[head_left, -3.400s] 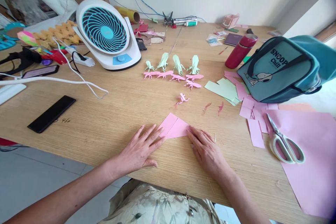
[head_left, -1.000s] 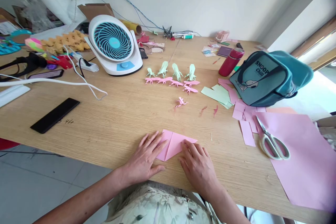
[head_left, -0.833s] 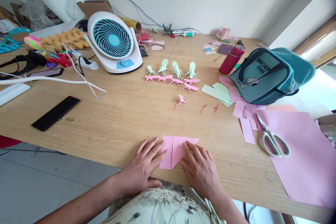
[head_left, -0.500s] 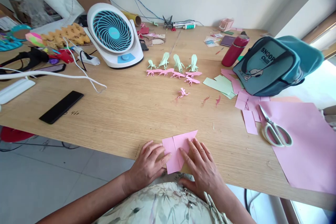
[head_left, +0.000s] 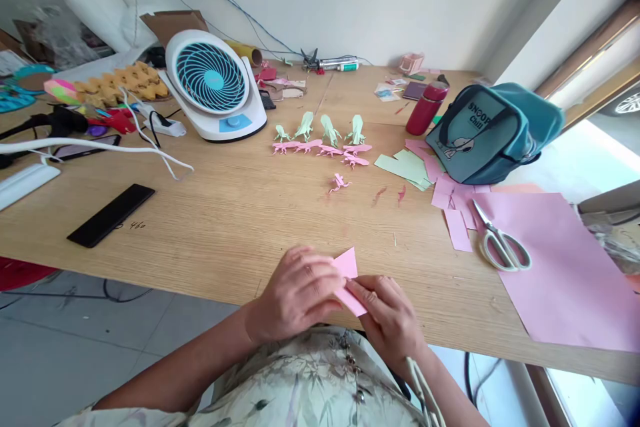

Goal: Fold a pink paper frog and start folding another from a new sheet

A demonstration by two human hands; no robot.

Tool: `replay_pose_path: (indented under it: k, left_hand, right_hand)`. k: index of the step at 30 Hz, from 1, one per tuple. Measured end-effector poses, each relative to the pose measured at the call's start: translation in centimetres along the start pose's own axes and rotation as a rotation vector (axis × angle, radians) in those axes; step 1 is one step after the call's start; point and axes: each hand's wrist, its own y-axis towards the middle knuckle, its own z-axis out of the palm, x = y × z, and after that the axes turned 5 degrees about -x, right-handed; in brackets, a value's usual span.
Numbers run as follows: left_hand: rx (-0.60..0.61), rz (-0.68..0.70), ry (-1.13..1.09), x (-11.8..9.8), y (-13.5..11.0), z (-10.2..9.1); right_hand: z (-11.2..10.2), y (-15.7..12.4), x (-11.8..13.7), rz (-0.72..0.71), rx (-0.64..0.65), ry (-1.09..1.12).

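A folded piece of pink paper (head_left: 349, 265) is between my hands near the table's front edge. My right hand (head_left: 387, 310) is closed on its lower right part, thumb on top and the other fingers curled beneath. My left hand (head_left: 300, 290) lies across the left part of the paper, fingers curled over it and slightly blurred. Farther back stands a small pink folded-paper figure (head_left: 339, 183). Behind it are several pink paper insects (head_left: 330, 150) and a row of several pale green ones (head_left: 329, 130).
Scissors (head_left: 504, 247) rest on a large pink sheet (head_left: 555, 267) at the right. Cut pink pieces (head_left: 457, 230) and green strips (head_left: 404, 168) lie near a teal bag (head_left: 493, 133) and a red bottle (head_left: 427, 108). On the left are a fan (head_left: 215, 83) and a black bar (head_left: 113, 215).
The pink paper was spread wider on the table; now it is narrower and folded over. My left hand has moved over it, and my right hand has gone from flat to gripping.
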Motion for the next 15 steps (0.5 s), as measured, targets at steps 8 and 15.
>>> replay_pose_path:
  k: [8,15]
  left_hand:
    - [0.148,-0.761,-0.628,2.4,5.0,-0.7]
    - [0.286,-0.891,-0.556,5.1,3.8,3.1]
  right_hand:
    - [-0.6,3.6,-1.8,0.732,-0.143,0.649]
    - [0.4,4.4,-4.8,0.723,-0.102,0.506]
